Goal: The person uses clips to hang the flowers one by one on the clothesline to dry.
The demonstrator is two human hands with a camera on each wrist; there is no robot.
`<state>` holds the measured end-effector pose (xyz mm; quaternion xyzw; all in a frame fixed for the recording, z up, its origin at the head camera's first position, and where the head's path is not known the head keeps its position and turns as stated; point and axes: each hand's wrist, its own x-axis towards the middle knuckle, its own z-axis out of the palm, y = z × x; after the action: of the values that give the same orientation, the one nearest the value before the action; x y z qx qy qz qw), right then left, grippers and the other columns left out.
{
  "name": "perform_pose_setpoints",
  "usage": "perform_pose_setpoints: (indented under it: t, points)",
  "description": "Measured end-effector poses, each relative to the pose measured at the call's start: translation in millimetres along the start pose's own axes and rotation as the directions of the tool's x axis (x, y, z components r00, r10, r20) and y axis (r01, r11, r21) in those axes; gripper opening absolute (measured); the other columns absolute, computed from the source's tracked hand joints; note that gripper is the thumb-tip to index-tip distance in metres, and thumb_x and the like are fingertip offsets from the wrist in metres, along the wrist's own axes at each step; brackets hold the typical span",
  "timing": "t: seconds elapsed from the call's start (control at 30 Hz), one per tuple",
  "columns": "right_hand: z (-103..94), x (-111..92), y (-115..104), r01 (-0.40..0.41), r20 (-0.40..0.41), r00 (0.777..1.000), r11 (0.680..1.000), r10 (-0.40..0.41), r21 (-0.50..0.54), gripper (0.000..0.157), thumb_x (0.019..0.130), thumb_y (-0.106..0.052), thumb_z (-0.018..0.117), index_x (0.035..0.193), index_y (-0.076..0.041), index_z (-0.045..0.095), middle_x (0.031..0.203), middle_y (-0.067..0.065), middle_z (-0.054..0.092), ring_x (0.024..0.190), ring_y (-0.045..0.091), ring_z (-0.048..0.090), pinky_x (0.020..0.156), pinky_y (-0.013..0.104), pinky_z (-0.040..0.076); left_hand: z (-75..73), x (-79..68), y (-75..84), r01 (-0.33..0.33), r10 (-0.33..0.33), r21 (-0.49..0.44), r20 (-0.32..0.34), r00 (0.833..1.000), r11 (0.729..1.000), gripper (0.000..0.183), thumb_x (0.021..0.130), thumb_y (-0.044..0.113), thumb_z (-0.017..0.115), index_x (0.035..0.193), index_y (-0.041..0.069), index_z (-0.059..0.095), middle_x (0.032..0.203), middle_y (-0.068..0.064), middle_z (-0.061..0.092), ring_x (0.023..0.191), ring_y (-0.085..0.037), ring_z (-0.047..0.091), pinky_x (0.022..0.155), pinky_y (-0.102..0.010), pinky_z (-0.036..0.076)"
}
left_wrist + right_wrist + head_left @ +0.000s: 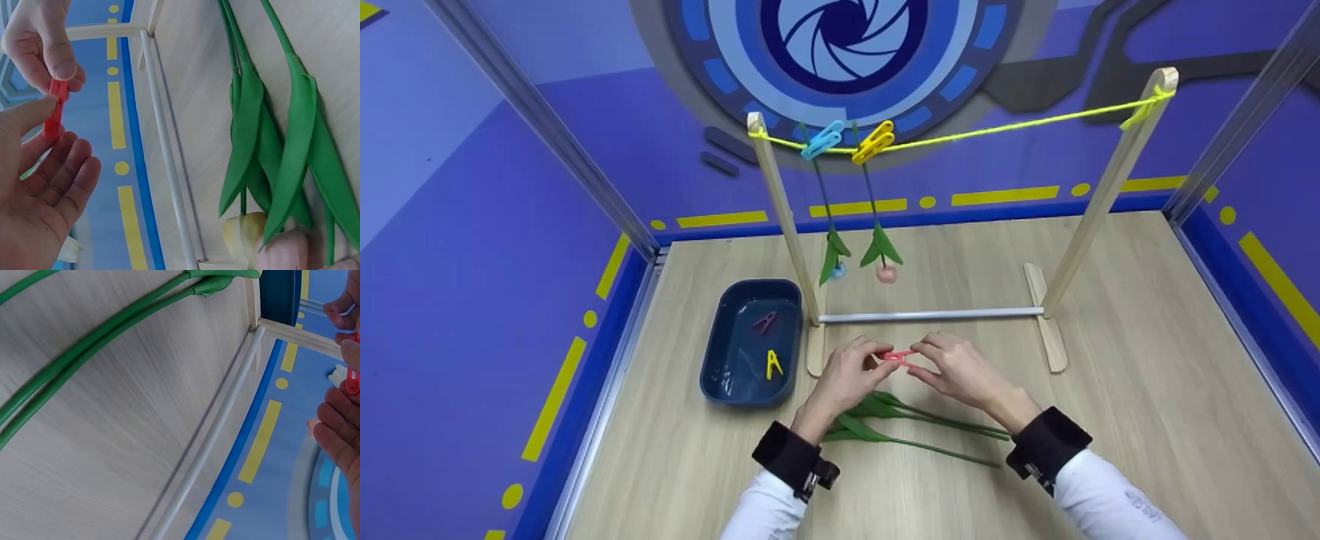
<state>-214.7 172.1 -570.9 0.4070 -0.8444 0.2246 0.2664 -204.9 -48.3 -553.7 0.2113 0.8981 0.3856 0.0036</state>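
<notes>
A red clothespin (pixel 895 356) is held up between both hands, over the table in front of the drying-line frame. My left hand (pixel 844 375) pinches one end of it between thumb and fingers. The other end is pinched by my right hand (pixel 966 369); in the left wrist view its thumb (pixel 63 64) presses on the red plastic. Beneath the hands lie artificial tulips (pixel 877 429), stems pointing right. Their pale blooms (pixel 284 247) show in the left wrist view, while my left forearm hides them from the head camera.
Wooden posts (pixel 1099 195) carry a yellow string (pixel 997 126). A blue clothespin (pixel 823 140) and a yellow clothespin (pixel 874 142) each hold a tulip upside down on it. A white bar (pixel 930 316) joins the feet. Left stands a dark blue basin (pixel 712 337) with purple and yellow clothespins.
</notes>
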Motion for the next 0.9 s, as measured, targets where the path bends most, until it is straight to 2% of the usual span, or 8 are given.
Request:
perform_pose_setpoints:
  t: [0.13,0.23,0.37,0.47,0.57,0.7,0.9]
  points:
    - [0.5,-0.5,0.4,0.004,-0.011,1.0,1.0,-0.004,-0.002,0.032,0.073,-0.015,0.087,0.097,-0.002,0.071,0.088,0.008,0.069,0.079,0.021,0.067,0.066,0.033,0.056,1.9,0.4,-4.6,0.091,-0.091,-0.074,0.003,0.996,0.993,0.036,0.097,0.041,0.062,0.114,0.012,0.074,0.102,-0.003,0.072,0.086,-0.01,0.065,0.076,-0.022,0.051]
    - [1.8,-1.3,1.2,0.007,-0.017,1.0,1.0,-0.007,0.005,0.031,0.073,-0.015,0.087,0.096,-0.001,0.072,0.088,0.008,0.069,0.079,0.021,0.067,0.067,0.033,0.056,3.6,1.6,-6.9,0.147,-0.146,-0.135,0.022,0.989,0.98,0.034,0.099,0.04,0.059,0.105,0.012,0.076,0.094,-0.003,0.073,0.079,-0.007,0.063,0.071,-0.021,0.05]
    - [3.0,-2.9,2.3,0.002,-0.014,1.0,1.0,-0.001,0.014,0.031,0.074,-0.016,0.086,0.097,-0.001,0.072,0.088,0.008,0.069,0.079,0.021,0.067,0.066,0.033,0.056,6.7,3.1,-8.7,0.23,-0.22,-0.238,0.066,0.973,0.944,0.033,0.1,0.038,0.057,0.093,0.011,0.075,0.082,-0.004,0.071,0.069,-0.005,0.061,0.064,-0.021,0.049]
    - [3.6,-4.2,2.8,-0.009,-0.008,1.0,1.0,0.009,0.021,0.033,0.075,-0.017,0.086,0.099,-0.001,0.072,0.089,0.008,0.069,0.079,0.021,0.068,0.066,0.033,0.057,9.8,4.0,-9.6,0.275,-0.261,-0.301,0.086,0.961,0.913,0.033,0.1,0.037,0.056,0.091,0.011,0.075,0.082,-0.003,0.071,0.068,-0.004,0.062,0.065,-0.021,0.051]
    - [4.3,-5.1,3.3,-0.037,-0.006,0.999,0.999,0.038,0.039,0.039,0.074,-0.019,0.087,0.104,-0.001,0.072,0.091,0.009,0.07,0.08,0.02,0.068,0.066,0.033,0.056,13.3,5.0,-10.6,0.289,-0.275,-0.341,0.09,0.957,0.894,0.033,0.1,0.035,0.056,0.09,0.01,0.075,0.082,-0.004,0.072,0.068,-0.005,0.063,0.065,-0.021,0.052]
    - [6.6,-5.8,4.7,-0.077,0.0,0.997,0.995,0.077,0.06,0.045,0.074,-0.024,0.087,0.11,-0.001,0.071,0.092,0.008,0.07,0.08,0.019,0.068,0.066,0.033,0.056,16.7,5.9,-10.3,0.28,-0.269,-0.363,0.08,0.96,0.889,0.032,0.1,0.033,0.057,0.09,0.008,0.075,0.082,-0.006,0.072,0.067,-0.004,0.063,0.064,-0.02,0.051]
    - [12.1,-7.3,7.9,-0.086,-0.027,0.996,0.993,0.088,0.074,0.035,0.076,-0.023,0.086,0.101,-0.004,0.073,0.087,0.005,0.07,0.078,0.018,0.068,0.066,0.031,0.056,18.4,7.0,-7.7,0.267,-0.256,-0.361,0.079,0.963,0.893,0.033,0.101,0.033,0.055,0.092,0.008,0.075,0.084,-0.01,0.072,0.067,-0.003,0.061,0.063,-0.019,0.05]
